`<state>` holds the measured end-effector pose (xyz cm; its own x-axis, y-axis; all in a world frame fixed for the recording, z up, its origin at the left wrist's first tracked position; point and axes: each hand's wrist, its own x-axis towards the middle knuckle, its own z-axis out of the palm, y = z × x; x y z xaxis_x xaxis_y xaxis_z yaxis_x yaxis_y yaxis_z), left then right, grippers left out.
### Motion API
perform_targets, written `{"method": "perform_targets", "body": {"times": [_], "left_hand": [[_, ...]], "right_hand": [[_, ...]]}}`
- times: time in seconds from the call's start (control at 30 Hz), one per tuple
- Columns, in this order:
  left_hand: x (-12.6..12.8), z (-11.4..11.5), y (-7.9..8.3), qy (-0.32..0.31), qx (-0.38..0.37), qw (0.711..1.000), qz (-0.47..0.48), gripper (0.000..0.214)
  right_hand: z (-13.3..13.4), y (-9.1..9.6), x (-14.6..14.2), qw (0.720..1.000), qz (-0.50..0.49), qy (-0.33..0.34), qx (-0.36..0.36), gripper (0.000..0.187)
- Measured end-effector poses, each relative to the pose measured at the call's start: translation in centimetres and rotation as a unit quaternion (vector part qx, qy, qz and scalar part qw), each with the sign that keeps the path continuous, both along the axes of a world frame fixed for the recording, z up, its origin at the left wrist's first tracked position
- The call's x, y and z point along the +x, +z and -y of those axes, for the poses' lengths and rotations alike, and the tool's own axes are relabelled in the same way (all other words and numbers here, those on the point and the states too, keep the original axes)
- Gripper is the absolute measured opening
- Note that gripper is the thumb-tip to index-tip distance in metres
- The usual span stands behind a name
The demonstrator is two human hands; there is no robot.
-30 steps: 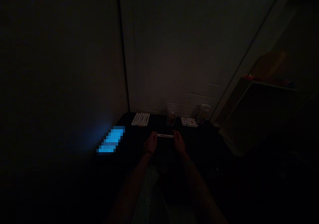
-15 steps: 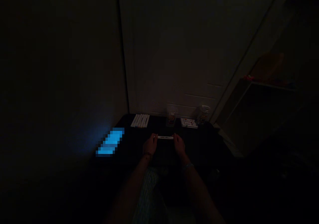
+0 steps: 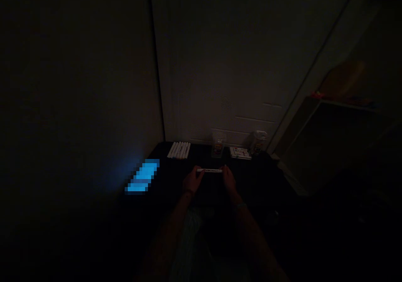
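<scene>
Currently, you hold one white marker point(image 3: 212, 170) level and crosswise in front of you, over the dark table point(image 3: 264, 180), with an end in each hand. Your left hand point(image 3: 191, 180) has its thumb and fingertips closed on the left end; your right hand point(image 3: 229, 180) appears to pinch the right end in the same way, though the dim light hides exactly how its fingers are set. Whether the marker clears the table surface cannot be determined from this view. Treat the marker as light and stiff: it should not flex between your hands, and a light fingertip grip should suffice. The barrel looks smooth and round, so expect it to roll or slip if only one end is supported loosely. Grip on the barrel near each end, leaving the printed middle exposed. Breakage is unlikely. Beyond your hands, note the row of white markers point(image 3: 179, 150) at the left, the clear container point(image 3: 217, 148) near the wall, and the marker stack point(image 3: 240, 152) beside a second container point(image 3: 258, 143).
</scene>
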<state>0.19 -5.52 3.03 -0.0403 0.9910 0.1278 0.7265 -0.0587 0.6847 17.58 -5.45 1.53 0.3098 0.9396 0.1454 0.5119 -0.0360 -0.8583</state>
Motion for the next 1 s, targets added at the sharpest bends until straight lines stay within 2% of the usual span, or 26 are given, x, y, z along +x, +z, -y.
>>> {"method": "perform_targets", "body": {"times": [0.23,0.43,0.57,1.0], "left_hand": [[0.21,0.42,0.42,0.002,-0.001,0.999,0.036,0.035],[0.04,0.02,-0.22,0.002,-0.003,1.000,0.018,0.039],[0.02,-0.25,-0.52,-0.013,0.011,0.999,0.040,0.038],[0.36,0.37,0.37,0.004,-0.001,1.000,0.014,0.037]], "right_hand": [[-0.28,-0.51,-0.06,1.000,0.009,-0.015,0.009,0.036],[-0.02,-0.49,-0.05,1.000,0.022,0.005,0.012,0.037],[0.14,-0.27,-0.09,0.999,0.019,0.019,0.025,0.038],[-0.02,-0.33,-0.05,1.000,0.024,0.011,0.018,0.041]]}}
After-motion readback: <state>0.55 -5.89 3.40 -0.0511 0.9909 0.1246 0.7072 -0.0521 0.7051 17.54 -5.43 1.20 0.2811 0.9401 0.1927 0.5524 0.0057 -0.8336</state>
